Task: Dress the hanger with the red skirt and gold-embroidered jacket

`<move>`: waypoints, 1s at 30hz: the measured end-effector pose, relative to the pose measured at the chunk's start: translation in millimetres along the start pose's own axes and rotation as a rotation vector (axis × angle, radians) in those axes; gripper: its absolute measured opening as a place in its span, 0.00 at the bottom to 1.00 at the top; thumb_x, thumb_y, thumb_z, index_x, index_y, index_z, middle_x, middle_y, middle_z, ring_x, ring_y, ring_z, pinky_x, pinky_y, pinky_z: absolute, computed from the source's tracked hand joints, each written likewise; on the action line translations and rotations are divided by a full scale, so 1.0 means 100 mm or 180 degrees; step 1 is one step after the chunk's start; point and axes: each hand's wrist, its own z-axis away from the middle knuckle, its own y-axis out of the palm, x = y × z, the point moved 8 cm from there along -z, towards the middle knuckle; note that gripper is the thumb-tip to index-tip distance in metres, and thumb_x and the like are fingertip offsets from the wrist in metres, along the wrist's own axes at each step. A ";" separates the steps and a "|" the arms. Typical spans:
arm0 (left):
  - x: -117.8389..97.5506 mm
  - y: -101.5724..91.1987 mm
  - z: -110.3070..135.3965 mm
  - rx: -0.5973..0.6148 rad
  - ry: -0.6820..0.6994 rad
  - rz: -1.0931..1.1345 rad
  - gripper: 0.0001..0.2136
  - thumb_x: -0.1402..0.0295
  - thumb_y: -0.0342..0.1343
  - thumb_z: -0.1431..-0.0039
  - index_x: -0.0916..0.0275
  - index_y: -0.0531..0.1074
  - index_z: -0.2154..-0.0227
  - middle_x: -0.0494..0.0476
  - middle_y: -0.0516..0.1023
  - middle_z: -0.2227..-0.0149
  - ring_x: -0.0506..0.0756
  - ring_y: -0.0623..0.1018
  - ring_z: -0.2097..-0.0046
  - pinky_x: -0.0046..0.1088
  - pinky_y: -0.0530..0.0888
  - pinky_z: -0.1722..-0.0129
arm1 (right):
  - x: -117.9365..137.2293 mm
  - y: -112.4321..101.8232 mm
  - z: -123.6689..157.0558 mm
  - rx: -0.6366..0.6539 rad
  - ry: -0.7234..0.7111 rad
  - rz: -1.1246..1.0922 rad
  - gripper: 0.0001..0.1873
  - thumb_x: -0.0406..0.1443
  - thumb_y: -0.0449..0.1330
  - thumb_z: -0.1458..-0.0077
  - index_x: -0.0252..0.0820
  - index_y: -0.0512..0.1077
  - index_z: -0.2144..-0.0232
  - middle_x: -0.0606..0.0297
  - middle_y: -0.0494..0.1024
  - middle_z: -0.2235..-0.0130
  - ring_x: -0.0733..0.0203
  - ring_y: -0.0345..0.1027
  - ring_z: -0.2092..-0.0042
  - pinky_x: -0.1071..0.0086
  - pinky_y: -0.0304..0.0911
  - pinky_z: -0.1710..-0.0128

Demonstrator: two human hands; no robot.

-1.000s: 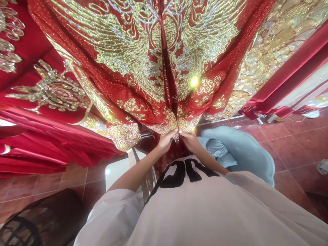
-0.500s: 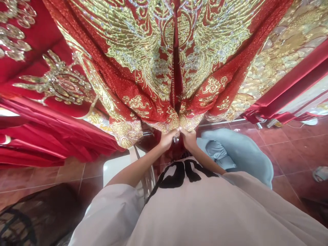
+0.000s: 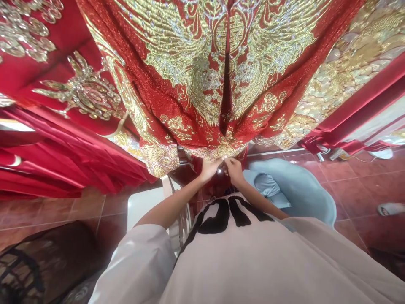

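A red garment point(image 3: 221, 76) thick with gold and silver embroidery hangs in front of me, split down its middle by a front opening. My left hand point(image 3: 209, 168) and my right hand point(image 3: 233, 168) meet at the lower hem, just under that opening. Both hands are closed in a pinch, fingertips almost touching each other. They grip the two bottom edges of the hem point(image 3: 218, 153). What sits between the fingertips is too small to make out.
More red embroidered garments point(image 3: 63, 84) hang at the left, and a gold-patterned one point(image 3: 344, 63) at the right. A pale blue cushioned chair point(image 3: 294, 190) stands just right of my hands. A white stool point(image 3: 144, 207) is below left. Red floor tiles point(image 3: 354, 177) spread around.
The view has shifted so the garment sits further right and lower. My hands stay pinched at the hem and have come slightly closer together.
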 end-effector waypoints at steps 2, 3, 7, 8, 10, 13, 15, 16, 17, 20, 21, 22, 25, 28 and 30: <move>0.00 0.00 -0.01 -0.0021 0.0068 -0.0046 0.12 0.66 0.67 0.61 0.65 0.70 0.80 0.53 0.74 0.77 0.51 0.73 0.72 0.29 0.71 0.67 | 0.09 0.00 -0.02 -0.0019 -0.0160 0.0022 0.18 0.42 0.61 0.53 0.40 0.60 0.83 0.74 0.59 0.85 0.74 0.49 0.84 0.77 0.44 0.85; 0.00 -0.01 -0.02 -0.0038 0.0096 -0.0053 0.11 0.66 0.68 0.62 0.65 0.70 0.79 0.53 0.74 0.76 0.52 0.74 0.71 0.29 0.71 0.66 | 0.12 0.00 -0.03 -0.0014 -0.0150 0.0022 0.17 0.41 0.61 0.54 0.40 0.60 0.83 0.75 0.59 0.85 0.75 0.48 0.83 0.77 0.44 0.84; 0.02 -0.06 -0.05 -0.0118 0.0198 -0.0126 0.10 0.68 0.67 0.62 0.65 0.72 0.77 0.55 0.76 0.73 0.53 0.75 0.69 0.30 0.72 0.64 | 0.18 0.04 -0.07 0.0200 0.0088 0.0083 0.11 0.35 0.60 0.56 0.39 0.62 0.83 0.76 0.57 0.87 0.75 0.43 0.84 0.77 0.39 0.85; 0.02 -0.07 -0.05 -0.0153 0.0226 -0.0155 0.10 0.69 0.66 0.63 0.65 0.72 0.77 0.55 0.76 0.73 0.53 0.75 0.70 0.30 0.72 0.63 | 0.19 0.06 -0.08 0.0300 0.0192 0.0093 0.09 0.34 0.58 0.56 0.38 0.63 0.84 0.76 0.56 0.87 0.76 0.41 0.85 0.77 0.37 0.85; 0.01 -0.10 -0.06 -0.0224 0.0286 -0.0214 0.09 0.70 0.66 0.64 0.65 0.72 0.78 0.54 0.75 0.75 0.52 0.74 0.70 0.31 0.72 0.63 | 0.22 0.11 -0.08 0.0488 0.0388 0.0091 0.08 0.31 0.55 0.57 0.38 0.63 0.84 0.77 0.54 0.88 0.76 0.38 0.86 0.76 0.33 0.86; -0.02 -0.12 -0.08 -0.0298 0.0360 -0.0266 0.08 0.72 0.65 0.64 0.65 0.72 0.79 0.54 0.76 0.74 0.52 0.74 0.70 0.31 0.72 0.62 | 0.32 0.19 -0.09 0.0631 0.0523 0.0053 0.09 0.29 0.52 0.58 0.38 0.61 0.86 0.77 0.52 0.88 0.77 0.37 0.87 0.77 0.32 0.86; -0.04 -0.12 -0.09 -0.0338 0.0381 -0.0272 0.08 0.72 0.65 0.64 0.65 0.72 0.78 0.54 0.76 0.73 0.53 0.75 0.69 0.32 0.73 0.61 | 0.38 0.24 -0.10 0.0639 0.0543 0.0040 0.10 0.28 0.52 0.58 0.38 0.59 0.87 0.76 0.52 0.88 0.77 0.38 0.87 0.77 0.33 0.86; -0.05 -0.13 -0.09 -0.0354 0.0383 -0.0272 0.09 0.71 0.65 0.64 0.65 0.72 0.77 0.55 0.77 0.73 0.53 0.75 0.69 0.33 0.73 0.61 | 0.39 0.26 -0.11 0.0626 0.0552 0.0040 0.10 0.28 0.51 0.57 0.38 0.59 0.87 0.76 0.52 0.88 0.77 0.38 0.87 0.77 0.33 0.86; -0.05 -0.13 -0.10 -0.0362 0.0379 -0.0270 0.09 0.71 0.66 0.64 0.65 0.72 0.77 0.55 0.77 0.73 0.54 0.75 0.69 0.33 0.73 0.61 | 0.40 0.27 -0.11 0.0603 0.0561 0.0043 0.11 0.28 0.51 0.57 0.38 0.59 0.87 0.76 0.52 0.88 0.77 0.38 0.87 0.77 0.33 0.87; -0.03 -0.14 -0.10 -0.0326 0.0349 -0.0259 0.11 0.70 0.67 0.66 0.65 0.73 0.76 0.56 0.77 0.72 0.54 0.76 0.68 0.34 0.73 0.60 | 0.36 0.28 -0.12 0.0495 0.0563 0.0066 0.11 0.27 0.50 0.58 0.39 0.58 0.88 0.76 0.52 0.89 0.77 0.37 0.87 0.77 0.33 0.87; -0.02 -0.14 -0.11 -0.0302 0.0330 -0.0254 0.12 0.70 0.67 0.66 0.65 0.73 0.76 0.56 0.77 0.72 0.55 0.76 0.68 0.34 0.73 0.60 | 0.34 0.28 -0.12 0.0454 0.0548 0.0078 0.11 0.27 0.50 0.58 0.39 0.58 0.88 0.76 0.52 0.89 0.77 0.37 0.87 0.77 0.33 0.87; 0.00 -0.14 -0.11 -0.0281 0.0306 -0.0248 0.12 0.69 0.68 0.66 0.65 0.73 0.76 0.56 0.77 0.72 0.55 0.76 0.68 0.35 0.73 0.60 | 0.32 0.26 -0.13 0.0413 0.0525 0.0093 0.11 0.27 0.50 0.59 0.39 0.58 0.88 0.76 0.52 0.89 0.77 0.37 0.87 0.77 0.33 0.87; 0.06 -0.15 -0.13 -0.0242 0.0218 -0.0209 0.13 0.69 0.68 0.67 0.65 0.73 0.75 0.57 0.77 0.70 0.55 0.76 0.67 0.35 0.72 0.59 | 0.28 0.21 -0.15 0.0305 0.0400 0.0159 0.10 0.28 0.51 0.59 0.39 0.59 0.88 0.76 0.52 0.90 0.77 0.38 0.87 0.76 0.33 0.87; 0.11 -0.13 -0.14 -0.0197 0.0130 -0.0106 0.15 0.69 0.69 0.68 0.65 0.73 0.74 0.56 0.77 0.69 0.54 0.76 0.66 0.33 0.72 0.58 | 0.26 0.14 -0.16 0.0222 0.0227 0.0254 0.10 0.28 0.53 0.60 0.38 0.60 0.88 0.77 0.53 0.90 0.77 0.40 0.87 0.77 0.36 0.86; 0.15 -0.11 -0.12 -0.0147 0.0045 -0.0017 0.15 0.68 0.69 0.68 0.65 0.72 0.75 0.55 0.76 0.71 0.53 0.75 0.68 0.31 0.72 0.61 | 0.25 0.10 -0.15 0.0219 0.0151 0.0318 0.09 0.29 0.54 0.60 0.38 0.61 0.87 0.76 0.55 0.89 0.76 0.42 0.87 0.77 0.37 0.87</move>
